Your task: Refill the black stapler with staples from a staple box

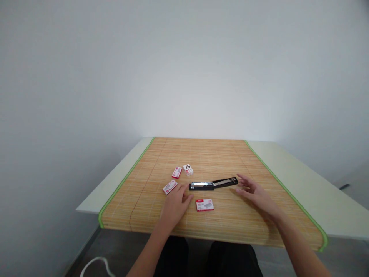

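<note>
A black stapler (215, 184) lies opened out on the bamboo mat, its metal magazine showing on the left part and its other arm angled to the right. Beside the stapler's left end is my left hand (176, 202), fingers apart and holding nothing that I can see. My right hand (253, 192) is open at the stapler's right tip, thumb and fingers spread; whether it touches is hard to tell. Just in front of the stapler lies a red and white staple box (205, 205). Another small box (170, 187) lies by my left fingertips.
Farther back on the bamboo mat (201, 154) are a flat red and white box (177, 172) and a small white box (188, 169). The mat has green edging and covers a white table (276, 161) against a wall. A white cable (99, 259) hangs at lower left.
</note>
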A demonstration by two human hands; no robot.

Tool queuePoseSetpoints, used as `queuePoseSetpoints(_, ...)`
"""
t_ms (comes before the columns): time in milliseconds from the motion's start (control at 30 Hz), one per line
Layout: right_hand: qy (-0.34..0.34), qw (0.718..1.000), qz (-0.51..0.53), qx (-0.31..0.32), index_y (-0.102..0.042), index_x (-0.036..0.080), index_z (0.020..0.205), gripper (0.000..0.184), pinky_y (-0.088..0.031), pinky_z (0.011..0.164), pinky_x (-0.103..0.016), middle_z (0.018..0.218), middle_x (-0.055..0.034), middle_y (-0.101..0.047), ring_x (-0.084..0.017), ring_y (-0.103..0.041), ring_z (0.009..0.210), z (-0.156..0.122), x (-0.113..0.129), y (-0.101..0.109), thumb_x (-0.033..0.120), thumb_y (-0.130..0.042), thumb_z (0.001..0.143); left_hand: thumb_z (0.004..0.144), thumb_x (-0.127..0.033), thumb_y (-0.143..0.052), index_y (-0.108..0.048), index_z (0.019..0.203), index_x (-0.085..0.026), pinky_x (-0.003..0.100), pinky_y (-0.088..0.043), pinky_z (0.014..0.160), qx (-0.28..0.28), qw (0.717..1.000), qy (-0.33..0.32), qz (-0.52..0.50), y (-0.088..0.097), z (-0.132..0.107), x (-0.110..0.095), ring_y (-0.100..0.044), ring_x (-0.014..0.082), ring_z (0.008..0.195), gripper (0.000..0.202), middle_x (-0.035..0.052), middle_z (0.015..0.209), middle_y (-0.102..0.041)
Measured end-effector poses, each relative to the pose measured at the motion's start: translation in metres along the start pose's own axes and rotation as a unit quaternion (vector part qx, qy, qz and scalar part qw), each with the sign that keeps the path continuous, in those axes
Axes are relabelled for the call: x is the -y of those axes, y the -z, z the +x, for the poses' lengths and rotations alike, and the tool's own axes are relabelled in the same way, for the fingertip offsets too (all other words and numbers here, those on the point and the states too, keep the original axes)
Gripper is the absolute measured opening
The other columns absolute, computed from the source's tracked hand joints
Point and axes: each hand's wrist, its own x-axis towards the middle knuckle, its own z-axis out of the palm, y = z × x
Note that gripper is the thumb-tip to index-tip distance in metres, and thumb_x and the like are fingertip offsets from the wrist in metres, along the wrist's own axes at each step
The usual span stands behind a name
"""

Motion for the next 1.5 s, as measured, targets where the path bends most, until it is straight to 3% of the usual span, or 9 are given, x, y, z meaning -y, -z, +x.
queuePoseSetpoints(167, 0.002, 0.994, 0.061, 0.096, -0.066, 0.03, 0.13, 0.068, -0.046, 0.111, -0.052, 0.126, -0.0073, -0.072, -0.032, -0.063, 0.12, 0.023, 0.008, -0.006, 0.064, -0.08, 0.073, 0.095, -0.038, -0.062, -0.062, 0.13, -0.027, 0.031, -0.043, 0.076, 0.014, 0.999, 0.006, 0.041, -0.005, 0.012, -0.002, -0.06, 0.0208, 0.088, 0.037, 0.0018, 0.095, -0.066)
queuePoseSetpoints(333, 0.001, 0.992, 0.086, 0.091, -0.072, 0.025, 0.113, 0.059, -0.047, 0.107, -0.05, 0.115, -0.0073, -0.075, -0.031, -0.065, 0.112, 0.028, 0.011, -0.017, 0.065, -0.082, 0.071, 0.095, -0.036, -0.06, -0.067, 0.119, -0.027, 0.029, -0.039, 0.069, 0.023, 0.999, 0.01, 0.044, -0.009, 0.021, -0.001, -0.059, 0.0187, 0.081, 0.026, -0.0001, 0.089, -0.066)
queuePoseSetpoints(533, 0.057, 0.984, 0.135, 0.099, -0.07, 0.026, 0.115, 0.044, -0.046, 0.109, -0.045, 0.123, -0.0068, -0.072, -0.028, -0.063, 0.117, 0.028, 0.038, -0.031, 0.055, -0.077, 0.083, 0.095, -0.038, -0.06, -0.069, 0.114, -0.027, 0.029, -0.035, 0.065, 0.045, 0.998, 0.006, 0.037, -0.009, 0.024, -0.005, -0.058, 0.0178, 0.077, 0.024, -0.0007, 0.086, -0.066)
queuePoseSetpoints(767, 0.181, 0.965, -0.073, 0.176, -0.073, 0.026, 0.113, 0.029, -0.047, 0.105, -0.044, 0.118, -0.0043, -0.074, -0.026, -0.065, 0.111, 0.047, 0.085, -0.087, 0.033, -0.073, 0.085, 0.092, -0.04, -0.063, -0.069, 0.106, -0.029, 0.029, -0.034, 0.062, 0.044, 0.999, -0.002, 0.031, -0.012, 0.028, -0.009, -0.058, 0.0194, 0.076, 0.019, -0.0003, 0.084, -0.065)
queuePoseSetpoints(867, 0.189, 0.957, -0.128, 0.18, -0.076, 0.025, 0.108, 0.025, -0.051, 0.095, -0.041, 0.108, -0.0048, -0.076, -0.025, -0.067, 0.101, 0.049, 0.09, -0.105, 0.026, -0.071, 0.083, 0.092, -0.041, -0.063, -0.067, 0.092, -0.026, 0.029, -0.032, 0.061, 0.046, 0.998, 0.0, 0.037, -0.012, 0.028, -0.009, -0.057, 0.0191, 0.074, 0.015, 0.0001, 0.082, -0.063)
queuePoseSetpoints(1067, 0.185, 0.958, -0.125, 0.181, -0.074, 0.026, 0.114, 0.03, -0.05, 0.098, -0.042, 0.113, -0.0043, -0.075, -0.026, -0.067, 0.105, 0.048, 0.077, -0.097, 0.032, -0.071, 0.085, 0.092, -0.04, -0.063, -0.064, 0.086, -0.024, 0.03, -0.032, 0.062, 0.038, 0.999, 0.0, 0.036, -0.012, 0.028, -0.007, -0.057, 0.0189, 0.074, 0.016, 0.0003, 0.08, -0.062)
queuePoseSetpoints(1267, 0.144, 0.98, -0.04, 0.133, -0.073, 0.026, 0.115, 0.035, -0.046, 0.109, -0.048, 0.123, -0.0062, -0.073, -0.029, -0.065, 0.119, 0.038, 0.036, -0.084, 0.048, -0.069, 0.089, 0.094, -0.04, -0.061, -0.069, 0.115, -0.028, 0.03, -0.038, 0.064, 0.036, 0.999, 0.007, 0.007, -0.014, 0.024, -0.01, -0.061, 0.0201, 0.077, 0.026, 0.0009, 0.085, -0.067)
queuePoseSetpoints(1400, 0.126, 0.984, -0.022, 0.12, -0.074, 0.026, 0.115, 0.041, -0.04, 0.115, -0.052, 0.128, -0.0074, -0.071, -0.031, -0.059, 0.13, 0.035, 0.023, -0.085, 0.055, -0.071, 0.086, 0.101, -0.043, -0.049, -0.066, 0.129, -0.029, 0.033, -0.046, 0.075, 0.004, 1.0, 0.006, 0.006, 0.008, 0.029, -0.005, -0.064, 0.0208, 0.082, 0.035, 0.003, 0.093, -0.072)
queuePoseSetpoints(1500, 0.122, 0.984, -0.027, 0.127, -0.074, 0.027, 0.115, 0.042, -0.04, 0.116, -0.053, 0.128, -0.0072, -0.071, -0.031, -0.058, 0.131, 0.035, 0.024, -0.086, 0.056, -0.071, 0.085, 0.1, -0.043, -0.051, -0.066, 0.129, -0.031, 0.039, -0.046, 0.096, -0.024, 0.996, -0.056, 0.059, 0.036, 0.047, 0.011, -0.063, 0.0243, 0.105, 0.034, 0.0056, 0.113, -0.071)
